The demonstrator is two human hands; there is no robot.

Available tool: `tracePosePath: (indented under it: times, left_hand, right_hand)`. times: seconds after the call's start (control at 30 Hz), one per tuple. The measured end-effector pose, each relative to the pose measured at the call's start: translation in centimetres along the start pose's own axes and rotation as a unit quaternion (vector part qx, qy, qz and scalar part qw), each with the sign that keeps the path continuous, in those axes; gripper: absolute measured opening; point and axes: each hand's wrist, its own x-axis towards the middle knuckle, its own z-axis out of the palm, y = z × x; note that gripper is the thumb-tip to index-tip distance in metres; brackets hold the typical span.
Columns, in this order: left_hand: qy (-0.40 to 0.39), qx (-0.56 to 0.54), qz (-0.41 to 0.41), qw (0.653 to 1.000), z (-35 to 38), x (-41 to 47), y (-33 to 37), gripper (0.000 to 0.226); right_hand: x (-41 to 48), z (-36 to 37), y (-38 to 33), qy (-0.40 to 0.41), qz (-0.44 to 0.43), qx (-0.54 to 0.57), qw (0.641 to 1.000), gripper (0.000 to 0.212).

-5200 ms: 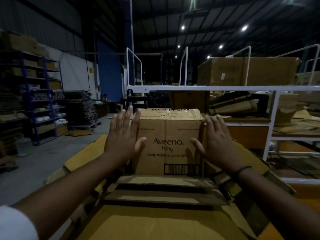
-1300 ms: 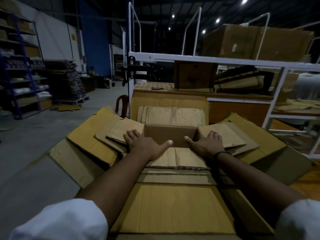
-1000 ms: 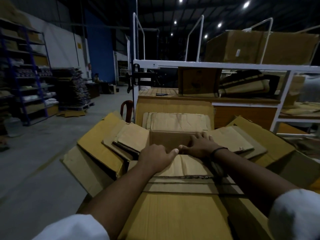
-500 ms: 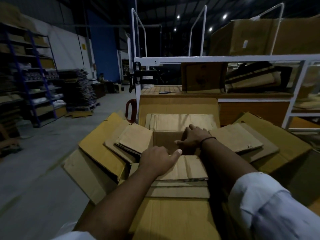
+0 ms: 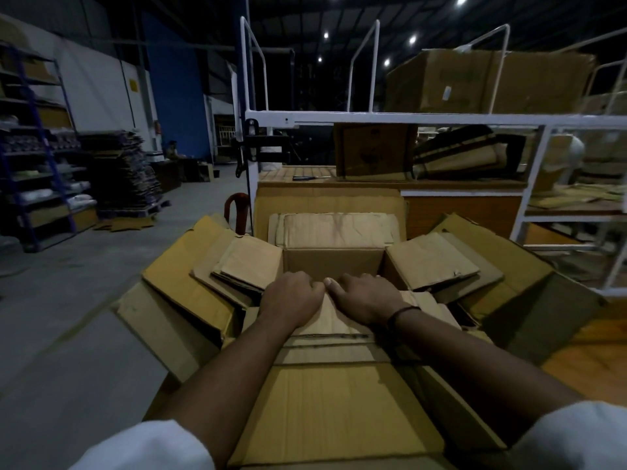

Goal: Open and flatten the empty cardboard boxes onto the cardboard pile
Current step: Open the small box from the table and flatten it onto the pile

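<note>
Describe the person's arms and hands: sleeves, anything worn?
The left hand and right hand are bare: no gloves, no rings visible. Forearms are uncovered; a white left sleeve and white right sleeve end near the elbows. A thin dark wristband circles the right wrist; the left wrist carries nothing.

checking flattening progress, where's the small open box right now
Head view, centre: the small open box sits on the cardboard pile, flaps splayed, beyond the left hand and right hand curled over its near edge, before the white rack.

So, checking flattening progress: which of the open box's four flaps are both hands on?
The near flap, closest to the person: the left hand and right hand curl side by side over its fold.
</note>
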Motion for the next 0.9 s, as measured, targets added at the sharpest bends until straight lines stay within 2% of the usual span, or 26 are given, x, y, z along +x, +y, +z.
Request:
tracePosePath:
  times: [0.13, 0.23, 0.3, 0.43, 0.53, 0.63, 0.73, 0.9]
  left_hand:
    - [0.035, -0.015, 0.017, 0.999, -0.9, -0.5, 0.4, 0.039]
    - [0.046, 0.014, 0.037, 0.998, -0.8, -1.1, 0.4, 0.038]
    - [0.005, 0.012, 0.036, 0.999, -0.8, -1.5, 0.2, 0.041]
    - [-0.135, 0.023, 0.061, 0.989, -2.6, -3.0, -0.8, 0.053]
    - [-0.181, 0.088, 0.065, 0.977, -5.0, -4.8, -0.7, 0.061]
    - [-0.231, 0.123, 0.022, 0.965, -6.9, -6.5, -0.2, 0.073]
    - [-0.261, 0.145, -0.005, 0.955, -8.3, -8.6, 0.4, 0.081]
    - [-0.254, 0.148, -0.026, 0.955, -10.4, -13.2, 2.8, 0.086]
  right_hand:
    - [0.2, 0.4, -0.1, 0.005, 0.045, -0.045, 0.998, 0.096]
    - [-0.8, 0.5, -0.7, -0.004, 0.070, -0.037, 0.997, 0.093]
    - [-2.0, 0.2, -0.9, -0.009, 0.060, -0.032, 0.998, 0.091]
    - [-4.2, -0.9, -0.5, -0.066, 0.022, -0.028, 0.997, 0.092]
    - [-5.7, -1.8, 0.2, -0.076, 0.036, -0.043, 0.996, 0.089]
    - [-7.4, -2.2, 0.4, -0.087, 0.043, -0.042, 0.994, 0.087]
    - [-9.7, -3.0, 0.5, -0.094, 0.026, -0.051, 0.994, 0.087]
    - [-15.2, -4.2, 0.6, -0.102, -0.016, -0.074, 0.992, 0.085]
